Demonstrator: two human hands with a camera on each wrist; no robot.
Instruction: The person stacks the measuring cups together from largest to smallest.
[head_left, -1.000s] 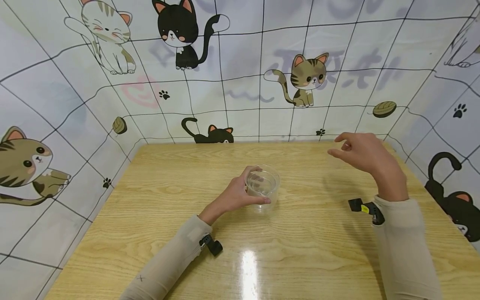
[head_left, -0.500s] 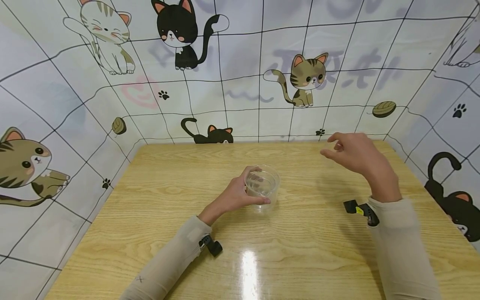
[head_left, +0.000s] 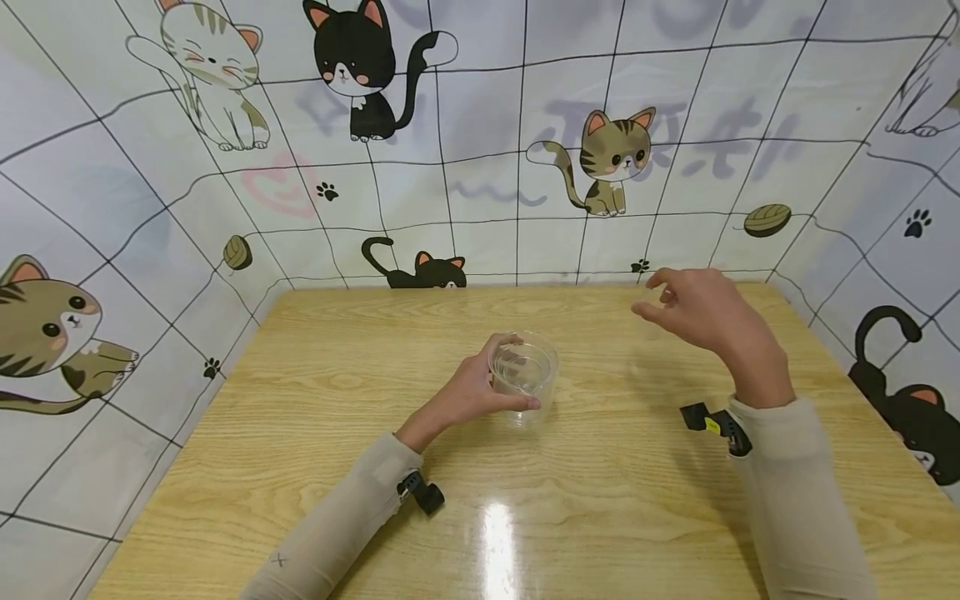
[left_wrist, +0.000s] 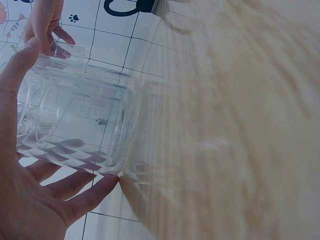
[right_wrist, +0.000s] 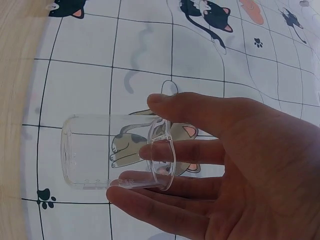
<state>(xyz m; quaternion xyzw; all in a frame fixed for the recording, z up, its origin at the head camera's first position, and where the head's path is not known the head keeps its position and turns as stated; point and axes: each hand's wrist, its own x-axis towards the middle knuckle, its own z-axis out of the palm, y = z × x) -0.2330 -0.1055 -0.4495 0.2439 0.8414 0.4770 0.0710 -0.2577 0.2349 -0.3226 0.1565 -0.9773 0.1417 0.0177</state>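
Note:
A wide clear beaker [head_left: 536,379] stands upright near the middle of the table, with faint lettering on its wall in the left wrist view. My left hand [head_left: 480,383] grips it from the left, thumb on the near side and fingers round the far side. Off to the right, above the table, my right hand [head_left: 701,308] holds a small clear beaker [right_wrist: 92,155] by its rim between thumb and fingers. It hangs below them, mouth up, and barely shows in the head view. The left wrist view shows that right hand [left_wrist: 45,22] beyond the wide beaker.
The wooden table [head_left: 360,350] has a bright light reflection on its near part. White grid cloth walls [head_left: 487,108] printed with cartoon cats close in the back and both sides. Each sleeve carries a black wrist camera, such as the left one [head_left: 423,493].
My right hand has drifted a little to the left, towards the wide beaker. The left hand and the wide beaker have stayed put.

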